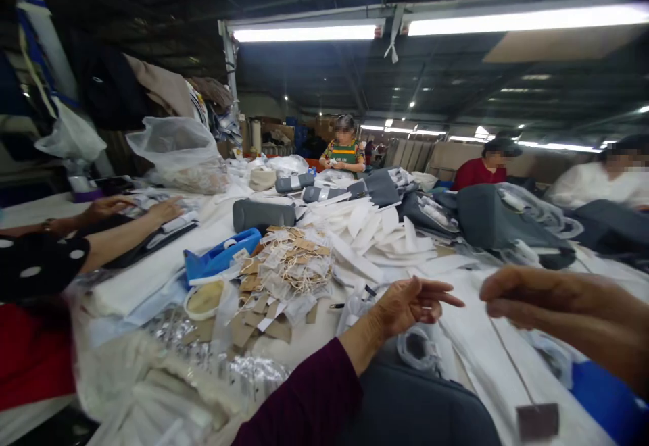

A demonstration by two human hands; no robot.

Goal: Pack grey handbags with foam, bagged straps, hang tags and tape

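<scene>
"What's filling the bottom centre?"

"A dark grey case (420, 405); its inside isn't showing."

"And the upper left?"

"A clear plastic bag (170, 136) is holding something tan, too blurred to name. In the middle, loose tags (304, 257) are lying heaped among small clear packets."

"The hands?"

"Right of centre, the left hand (410, 303) is spreading its fingers loosely, gripping nothing. Towards the right edge, the right hand (558, 304) is pinching narrowly, apparently on a thin string (511, 361)."

"And the brown tag (538, 422)?"

"It's dangling from that string, lower right."
</scene>
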